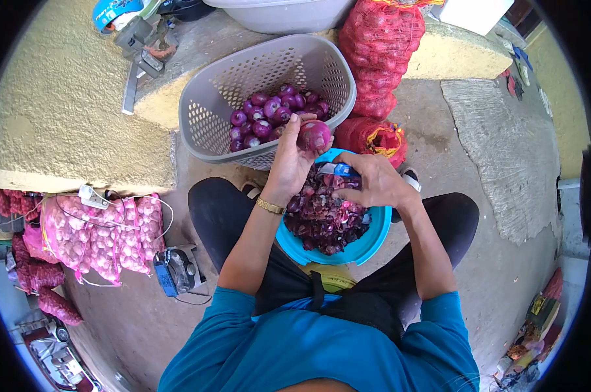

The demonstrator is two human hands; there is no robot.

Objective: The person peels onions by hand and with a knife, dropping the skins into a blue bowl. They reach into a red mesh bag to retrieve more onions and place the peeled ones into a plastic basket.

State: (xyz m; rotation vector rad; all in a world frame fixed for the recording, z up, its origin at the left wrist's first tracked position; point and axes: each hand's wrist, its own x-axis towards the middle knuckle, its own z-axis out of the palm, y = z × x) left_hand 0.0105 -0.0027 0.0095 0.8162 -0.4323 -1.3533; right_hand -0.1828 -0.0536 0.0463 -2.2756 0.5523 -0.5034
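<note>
My left hand (290, 163), with a gold-coloured watch at the wrist, is closed around a red onion (316, 136) just in front of the basket. Close by on the right, my right hand (379, 183) grips a small knife (340, 169) with a blue handle, its pale blade pointing left towards the onion. Beneath both hands, a blue basin (284, 238) holds a heap of dark purple onion skins (328, 222). Several peeled-looking purple onions (269, 114) lie inside the grey perforated basket (197, 130) beyond my left hand.
A tall red mesh sack of onions (380, 55) stands right of the basket, with an opened red sack (377, 138) below it. Pink net bags (102, 232) and a weighing scale (178, 271) are at the left. A grey tub (286, 16) sits on the ledge.
</note>
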